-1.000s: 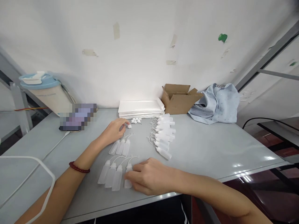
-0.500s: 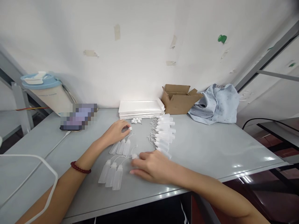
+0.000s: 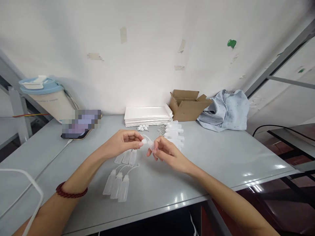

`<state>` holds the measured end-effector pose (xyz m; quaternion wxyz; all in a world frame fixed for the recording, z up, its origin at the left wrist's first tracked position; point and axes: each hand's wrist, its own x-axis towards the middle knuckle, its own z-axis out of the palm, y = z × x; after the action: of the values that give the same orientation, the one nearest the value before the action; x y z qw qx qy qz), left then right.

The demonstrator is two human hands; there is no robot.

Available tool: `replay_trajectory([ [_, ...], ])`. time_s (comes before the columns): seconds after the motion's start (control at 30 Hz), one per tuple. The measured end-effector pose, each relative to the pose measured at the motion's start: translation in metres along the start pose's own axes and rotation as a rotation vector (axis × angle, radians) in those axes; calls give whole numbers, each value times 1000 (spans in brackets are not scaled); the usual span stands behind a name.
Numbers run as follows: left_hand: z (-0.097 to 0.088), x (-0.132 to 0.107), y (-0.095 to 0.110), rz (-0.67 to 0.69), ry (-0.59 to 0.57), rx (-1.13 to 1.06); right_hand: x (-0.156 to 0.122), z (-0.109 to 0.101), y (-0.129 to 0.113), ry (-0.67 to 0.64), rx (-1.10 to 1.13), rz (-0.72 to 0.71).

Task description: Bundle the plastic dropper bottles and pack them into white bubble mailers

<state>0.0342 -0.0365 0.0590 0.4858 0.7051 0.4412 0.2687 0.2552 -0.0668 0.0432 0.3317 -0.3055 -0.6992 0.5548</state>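
Observation:
Both hands are raised over the grey table and meet at the middle. My left hand pinches a small white cap at its fingertips. My right hand is closed round a small translucent squeeze bottle, its tip pointing at the cap. Below them lie three bottles in a row and three more further back, partly hidden by the left hand. A heap of bottles lies beyond the right hand. Loose white caps sit near the back.
A stack of white sheets, an open cardboard box and a light blue cloth stand along the wall. At the left are a blurred phone with a cable and a white tub with a blue lid.
My right hand picked one bottle out of the near row and lifted it. My left hand rose from the table with a cap, and the two hands came together.

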Motion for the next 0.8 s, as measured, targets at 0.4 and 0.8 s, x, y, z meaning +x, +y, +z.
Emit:
replay_trajectory([
  [0.4,15,-2,4,14,-54,-3,4,-4,5,-24,126,88],
  [0.8,28,-3,8,26,9,-21,5,-9,5,4,147,121],
])
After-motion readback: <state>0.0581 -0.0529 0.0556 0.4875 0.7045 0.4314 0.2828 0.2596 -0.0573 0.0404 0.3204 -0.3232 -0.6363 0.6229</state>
